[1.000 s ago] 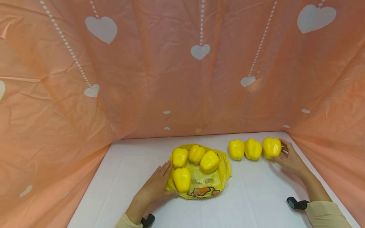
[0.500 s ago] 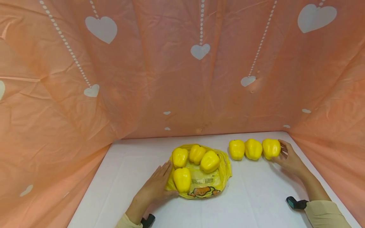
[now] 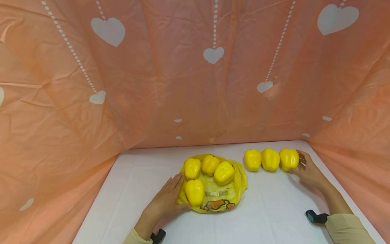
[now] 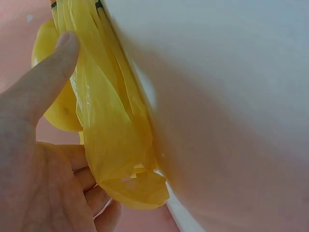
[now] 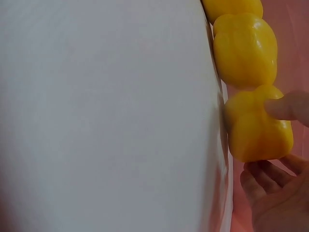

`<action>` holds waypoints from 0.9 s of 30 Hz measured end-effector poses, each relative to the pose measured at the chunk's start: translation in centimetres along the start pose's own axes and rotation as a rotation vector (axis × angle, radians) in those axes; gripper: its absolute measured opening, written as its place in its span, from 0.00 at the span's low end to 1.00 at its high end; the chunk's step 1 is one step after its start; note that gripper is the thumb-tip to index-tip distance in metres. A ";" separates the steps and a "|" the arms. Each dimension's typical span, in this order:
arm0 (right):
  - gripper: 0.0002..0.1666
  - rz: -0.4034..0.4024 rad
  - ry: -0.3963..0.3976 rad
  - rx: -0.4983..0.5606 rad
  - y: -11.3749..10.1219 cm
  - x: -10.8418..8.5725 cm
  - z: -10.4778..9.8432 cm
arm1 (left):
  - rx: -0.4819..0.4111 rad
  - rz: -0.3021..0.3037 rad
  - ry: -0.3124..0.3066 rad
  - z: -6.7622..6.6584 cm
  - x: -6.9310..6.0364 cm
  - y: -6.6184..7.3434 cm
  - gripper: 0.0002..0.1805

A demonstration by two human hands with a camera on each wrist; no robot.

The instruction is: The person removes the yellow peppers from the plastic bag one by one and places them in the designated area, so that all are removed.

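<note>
In the head view, a yellow plastic bag (image 3: 214, 189) lies on the table with several yellow peppers (image 3: 223, 173) on it. My left hand (image 3: 167, 196) rests against the bag's left edge; in the left wrist view the thumb of that hand (image 4: 48, 145) touches the gathered plastic (image 4: 116, 130), fingers around its side. Three more peppers stand in a row at the back right. My right hand (image 3: 309, 171) holds the rightmost pepper (image 3: 289, 159), with the thumb on its near side and the fingers at its right, as the right wrist view also shows for the pepper (image 5: 258, 130).
A white-covered table (image 3: 259, 217) carries everything. Pink cloth with white hearts (image 3: 213, 101) hangs behind and on both sides. The two other peppers of the row, one left (image 3: 252, 160) and one middle (image 3: 270, 159), stand side by side.
My right hand and the rightmost pepper have shifted slightly left, closer to the middle pepper. The left hand and the bag have stayed in place.
</note>
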State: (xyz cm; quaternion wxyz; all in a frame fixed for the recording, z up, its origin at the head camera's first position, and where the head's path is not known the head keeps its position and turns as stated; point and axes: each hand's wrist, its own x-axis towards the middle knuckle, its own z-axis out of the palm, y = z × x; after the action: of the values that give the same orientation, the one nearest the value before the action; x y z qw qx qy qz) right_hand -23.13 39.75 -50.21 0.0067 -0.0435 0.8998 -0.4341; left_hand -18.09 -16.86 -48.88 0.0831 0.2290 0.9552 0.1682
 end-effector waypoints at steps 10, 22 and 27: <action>0.60 0.025 -0.015 -0.002 0.1 0.0 -0.2 | -0.004 0.000 -0.005 -0.2 0.0 0.1 0.63; 0.62 0.034 -0.021 -0.021 0.0 -0.4 -0.7 | 0.001 0.008 0.000 -0.2 0.1 0.1 0.63; 0.58 -0.034 0.035 -0.030 -0.4 -0.7 -0.9 | -0.004 0.009 0.004 -0.2 0.1 0.1 0.63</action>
State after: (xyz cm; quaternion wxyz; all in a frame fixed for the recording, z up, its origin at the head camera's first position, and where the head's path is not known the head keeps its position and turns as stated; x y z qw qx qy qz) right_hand -22.43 40.28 -49.33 -0.0169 -0.0513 0.9053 -0.4213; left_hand -18.14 -16.75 -48.69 0.0812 0.2327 0.9540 0.1710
